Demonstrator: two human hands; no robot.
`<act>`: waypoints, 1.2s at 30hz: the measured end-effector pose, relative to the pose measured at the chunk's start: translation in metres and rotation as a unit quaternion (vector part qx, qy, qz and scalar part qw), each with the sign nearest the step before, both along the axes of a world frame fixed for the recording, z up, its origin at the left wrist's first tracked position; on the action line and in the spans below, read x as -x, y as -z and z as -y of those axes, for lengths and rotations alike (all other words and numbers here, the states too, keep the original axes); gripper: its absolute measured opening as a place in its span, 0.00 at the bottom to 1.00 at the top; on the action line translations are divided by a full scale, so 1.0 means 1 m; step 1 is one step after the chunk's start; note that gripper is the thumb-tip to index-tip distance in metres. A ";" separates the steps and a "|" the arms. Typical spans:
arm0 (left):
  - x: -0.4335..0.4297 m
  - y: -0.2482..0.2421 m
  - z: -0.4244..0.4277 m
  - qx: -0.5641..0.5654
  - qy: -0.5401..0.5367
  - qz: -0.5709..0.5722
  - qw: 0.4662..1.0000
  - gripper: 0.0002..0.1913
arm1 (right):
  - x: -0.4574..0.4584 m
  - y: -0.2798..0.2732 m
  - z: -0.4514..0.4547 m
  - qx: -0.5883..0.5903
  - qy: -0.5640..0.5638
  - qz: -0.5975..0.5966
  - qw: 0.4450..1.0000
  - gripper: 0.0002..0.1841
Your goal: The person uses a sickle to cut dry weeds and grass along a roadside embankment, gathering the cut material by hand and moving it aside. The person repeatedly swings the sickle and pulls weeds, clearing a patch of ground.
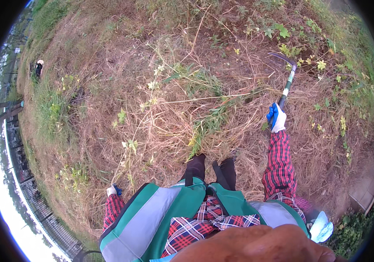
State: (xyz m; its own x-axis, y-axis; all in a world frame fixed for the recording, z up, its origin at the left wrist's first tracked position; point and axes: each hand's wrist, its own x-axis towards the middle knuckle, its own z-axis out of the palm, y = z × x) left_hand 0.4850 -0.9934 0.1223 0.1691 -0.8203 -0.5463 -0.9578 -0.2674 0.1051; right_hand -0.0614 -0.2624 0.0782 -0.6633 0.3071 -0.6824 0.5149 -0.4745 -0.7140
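My right hand (276, 118), in a white glove with blue-coated fingers, is closed around the handle of a sickle (288, 83). Its handle is banded in white and dark green, and the thin curved blade (280, 57) points left above the weeds. Low on the left, my left hand (113, 190) wears a matching glove and is closed at the base of thin weed stems (127, 161) with pale leaves; my fingers are partly hidden. Between my hands, before my feet, lie loose dry stalks (170, 129) and a green leafy weed (211, 122).
Leafy vines (321, 65) grow on the right of the dry grass slope. A concrete slab (362, 198) lies at lower right. Far left are another person (39, 68), a leaning tree trunk (5, 114) and a metal fence (31, 188). A grass clump (52, 114) stands at left.
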 end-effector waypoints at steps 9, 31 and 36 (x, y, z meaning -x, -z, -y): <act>0.016 -0.043 -0.124 -0.021 0.127 0.333 0.934 0.44 | 0.173 0.263 0.082 -0.075 -0.093 0.061 0.991 0.14; 0.357 0.278 -0.353 -0.183 0.790 0.375 0.448 0.42 | 0.035 0.254 -0.128 -0.448 -0.255 0.175 0.839 0.13; 0.379 0.250 -0.382 -0.134 0.831 0.201 0.501 0.38 | -0.017 0.312 -0.198 -0.541 -0.397 0.319 0.669 0.17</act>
